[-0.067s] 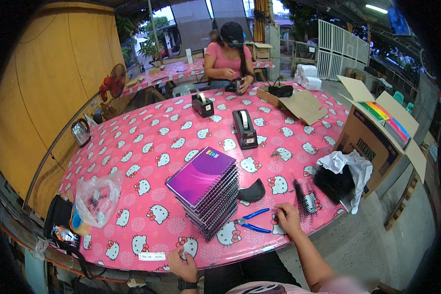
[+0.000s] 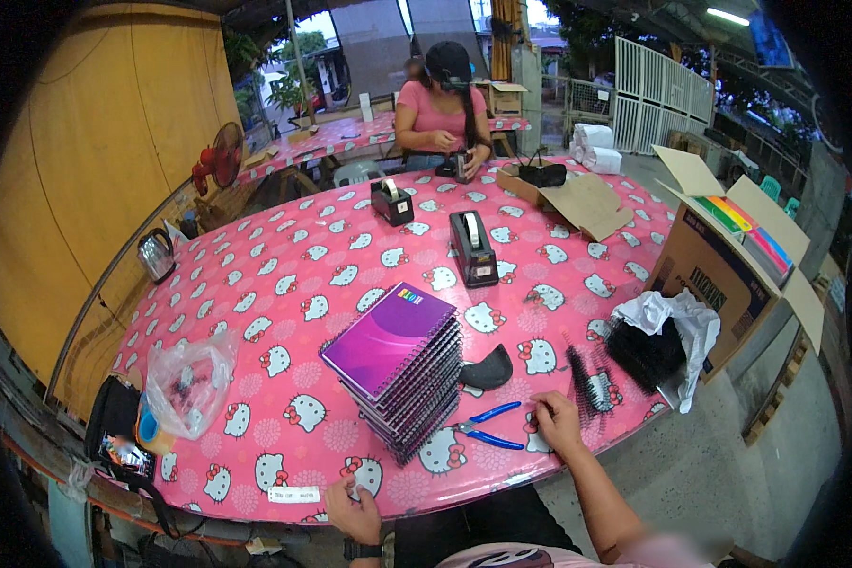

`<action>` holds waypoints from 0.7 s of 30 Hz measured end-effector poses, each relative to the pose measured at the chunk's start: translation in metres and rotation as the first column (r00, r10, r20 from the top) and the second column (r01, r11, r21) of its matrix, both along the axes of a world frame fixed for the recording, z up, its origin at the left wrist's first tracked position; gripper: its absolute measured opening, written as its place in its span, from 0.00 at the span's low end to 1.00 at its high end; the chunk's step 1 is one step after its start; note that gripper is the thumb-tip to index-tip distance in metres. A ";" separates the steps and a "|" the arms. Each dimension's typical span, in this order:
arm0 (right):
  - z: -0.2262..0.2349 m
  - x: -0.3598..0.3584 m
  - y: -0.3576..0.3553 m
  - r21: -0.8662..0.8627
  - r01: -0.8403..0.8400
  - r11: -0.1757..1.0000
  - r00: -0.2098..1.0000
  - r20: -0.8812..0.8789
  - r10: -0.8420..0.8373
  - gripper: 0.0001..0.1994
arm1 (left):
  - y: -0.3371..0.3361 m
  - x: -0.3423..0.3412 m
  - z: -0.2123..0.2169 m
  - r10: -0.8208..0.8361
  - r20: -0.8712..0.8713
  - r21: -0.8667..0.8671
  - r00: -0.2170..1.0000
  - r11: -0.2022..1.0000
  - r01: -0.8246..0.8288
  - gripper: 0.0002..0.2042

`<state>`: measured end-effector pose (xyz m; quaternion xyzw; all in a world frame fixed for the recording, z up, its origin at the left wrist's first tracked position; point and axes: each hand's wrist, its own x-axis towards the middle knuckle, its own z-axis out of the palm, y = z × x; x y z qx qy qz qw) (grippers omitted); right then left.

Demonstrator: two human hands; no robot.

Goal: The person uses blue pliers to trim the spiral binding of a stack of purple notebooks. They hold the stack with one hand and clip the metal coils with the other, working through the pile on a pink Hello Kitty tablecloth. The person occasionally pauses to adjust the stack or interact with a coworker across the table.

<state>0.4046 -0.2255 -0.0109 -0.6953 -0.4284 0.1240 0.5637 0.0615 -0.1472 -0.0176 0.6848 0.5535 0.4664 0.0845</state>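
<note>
My left hand [image 2: 353, 511] rests at the table's front edge, its thumb and fingers apart, with nothing seen in it. Beside its fingertips lies a white printed strip [image 2: 294, 495]. On the tabletop my right hand [image 2: 556, 422] sits with fingers curled in and nothing visible in them. Just left of it lies a pair of blue-handled pliers [image 2: 492, 426], jaws toward a tall stack of spiral-bound notebooks [image 2: 393, 343] with purple covers. A black half-round piece [image 2: 488, 368] lies right of the stack. Right of my hand are loose black binding coils [image 2: 592, 386].
More black coils [image 2: 646, 355] lie in white paper [image 2: 696, 327] by an open carton [image 2: 705, 275]. Two tape dispensers [image 2: 472, 249] stand beyond the notebooks. A plastic bag [image 2: 191, 388] and black bag [image 2: 118, 426] lie left. Another person [image 2: 442, 118] works across the table.
</note>
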 end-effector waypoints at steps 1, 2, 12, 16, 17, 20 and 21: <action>-0.001 0.001 0.000 0.000 0.000 1.000 1.000 0.029 0.000 0.07 | 0.000 0.000 0.000 -0.004 0.008 -0.002 1.000 1.000 0.004 0.10; -0.003 0.002 0.000 0.000 0.000 1.000 0.998 0.059 0.000 0.08 | 0.000 -0.001 0.000 -0.003 0.002 0.004 1.000 1.000 0.003 0.10; -0.016 0.008 -0.003 -0.011 0.025 1.000 0.996 0.087 -0.024 0.08 | -0.004 0.002 0.001 0.000 0.028 0.019 1.000 1.000 0.000 0.11; 0.010 0.001 0.002 0.014 0.099 0.995 0.955 0.281 -0.099 0.11 | -0.004 -0.001 0.002 -0.006 0.023 0.005 1.000 1.000 0.006 0.11; 0.019 0.009 0.008 0.076 0.100 0.992 0.905 0.407 -0.122 0.12 | -0.003 0.001 0.003 -0.007 0.019 0.014 1.000 1.000 0.006 0.11; 0.061 0.037 0.063 0.166 0.063 0.984 0.856 0.497 -0.139 0.14 | -0.006 -0.003 0.006 0.016 0.009 0.019 1.000 1.000 -0.016 0.11; 0.080 0.049 0.087 0.166 0.033 0.986 0.899 0.426 -0.102 0.16 | -0.005 -0.002 0.006 0.009 0.028 0.011 1.000 1.000 -0.009 0.11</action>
